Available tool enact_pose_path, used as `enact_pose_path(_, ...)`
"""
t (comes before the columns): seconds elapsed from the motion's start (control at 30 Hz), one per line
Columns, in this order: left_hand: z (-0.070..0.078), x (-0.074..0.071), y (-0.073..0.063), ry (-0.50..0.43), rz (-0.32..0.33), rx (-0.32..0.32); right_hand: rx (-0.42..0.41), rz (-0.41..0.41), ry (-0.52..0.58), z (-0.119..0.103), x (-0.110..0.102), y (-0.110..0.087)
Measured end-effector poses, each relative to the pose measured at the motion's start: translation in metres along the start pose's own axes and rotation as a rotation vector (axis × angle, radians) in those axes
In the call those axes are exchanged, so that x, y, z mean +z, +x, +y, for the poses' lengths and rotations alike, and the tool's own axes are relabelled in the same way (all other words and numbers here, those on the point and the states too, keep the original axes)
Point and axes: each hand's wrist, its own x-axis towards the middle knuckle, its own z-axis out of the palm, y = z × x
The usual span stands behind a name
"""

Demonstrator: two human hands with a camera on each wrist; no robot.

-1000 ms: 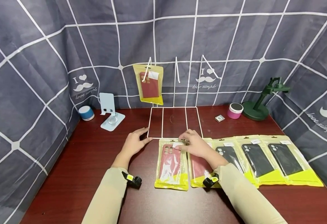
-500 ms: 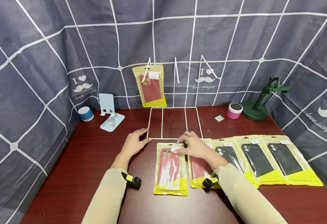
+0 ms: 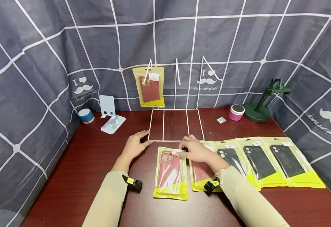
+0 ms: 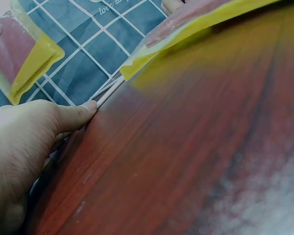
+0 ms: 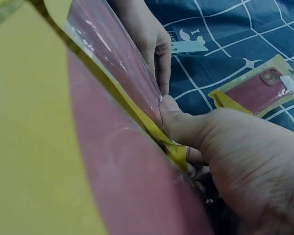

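Observation:
My right hand (image 3: 196,150) pinches the top edge of a yellow-edged clear bag with a pink phone case (image 3: 169,171) inside. In the left wrist view the bag's yellow border (image 4: 206,30) stands over the table with its reflection beneath. My left hand (image 3: 134,145) rests at the near left corner of a white wire display rack (image 3: 163,126), thumb tip against the wire and fingers along its left side. A similar bag with a pink case (image 3: 150,90) hangs from the rack's left hook (image 3: 147,71); the middle hook (image 3: 178,72) and right hook (image 3: 213,68) are bare.
To the right lie several more bagged cases, one pink (image 3: 200,171), partly under my right arm, and black ones (image 3: 260,161). Along the back stand a blue speaker (image 3: 86,116), phone stand (image 3: 112,115), small silver square (image 3: 221,120), pink speaker (image 3: 236,112) and green stand (image 3: 260,105).
My right hand has drawn the pinched bag slightly toward me and left, away from the rack's base. The hanging bag has swung a little. My left hand stays at the rack's corner.

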Motion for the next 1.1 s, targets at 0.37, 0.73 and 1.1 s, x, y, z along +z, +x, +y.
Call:
enact_pose_path(0.37, -0.002, 0.001, 0.001, -0.006, 0.000, -0.017, -0.040, 0.067, 0.123, -0.001, 0.003, 0.000)
enact_pose_path(0.73, -0.001, 0.001, 0.000, -0.011, -0.004, -0.015, -0.084, -0.111, -0.022, -0.014, 0.000, -0.003)
enact_pose_path(1.1, -0.001, 0.001, 0.000, 0.015, -0.012, -0.010, -0.129, 0.050, 0.218, -0.015, 0.003, 0.001)
